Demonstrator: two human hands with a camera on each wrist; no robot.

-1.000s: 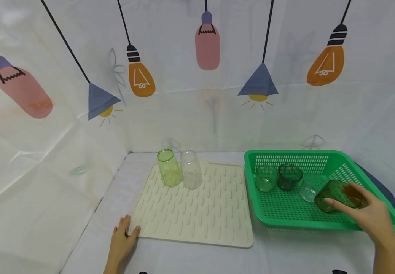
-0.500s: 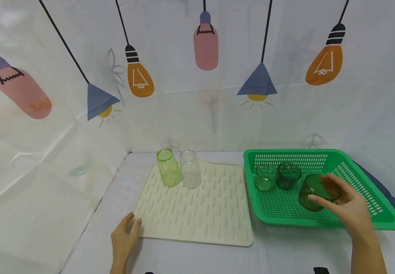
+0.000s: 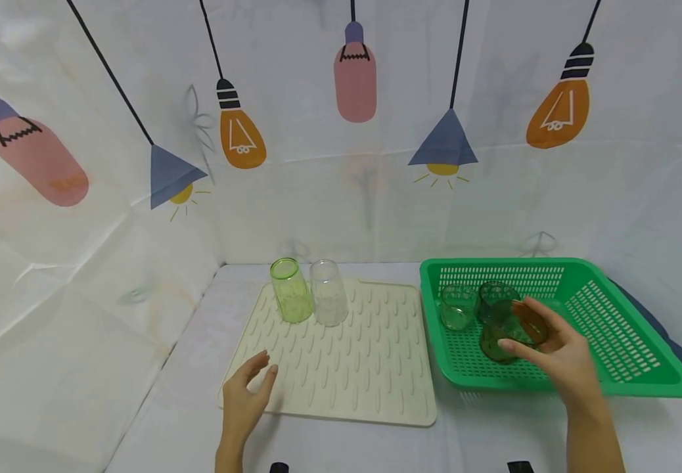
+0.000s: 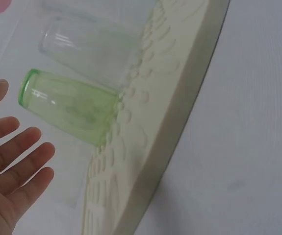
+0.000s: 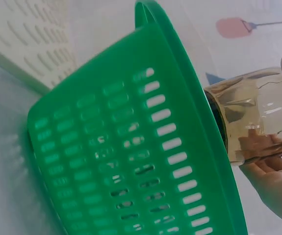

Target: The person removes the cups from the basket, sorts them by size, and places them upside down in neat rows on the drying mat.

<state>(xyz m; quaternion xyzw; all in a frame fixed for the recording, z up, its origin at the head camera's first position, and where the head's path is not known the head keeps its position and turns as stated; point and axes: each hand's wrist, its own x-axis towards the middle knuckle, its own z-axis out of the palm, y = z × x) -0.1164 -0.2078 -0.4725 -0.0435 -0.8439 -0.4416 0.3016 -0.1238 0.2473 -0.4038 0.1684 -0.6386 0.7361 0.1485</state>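
One mat (image 3: 370, 394), one green basket (image 3: 495, 383), two hands (image 3: 243, 401) (image 3: 566, 364), one amber glass (image 3: 508, 325) held, two short glasses (image 3: 458, 309) (image 3: 487, 297) visible in basket, two tall glasses (image 3: 292, 292) (image 3: 330, 295) on mat; printed on backdrop (image 3: 317, 210), two pink bulbs (image 3: 355, 82) (image 3: 42, 161), two blue lamps (image 3: 444, 141) (image 3: 169, 172), two whole orange bulbs (image 3: 243, 141) (image 3: 556, 115).

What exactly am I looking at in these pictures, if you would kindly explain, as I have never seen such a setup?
There is no machine, only someone's bare left hand and right hand. The wide view comes from a camera worn on the head, looking forward and down. The two closer views come from cameras on the wrists, each watching its own hand's work.

On the white table are a cream mat and a green basket. A green glass and a clear glass stand next to each other on the mat, and more glasses sit in the basket.

The right hand has a tinted glass in its grip, over the basket; the left hand holds nothing.
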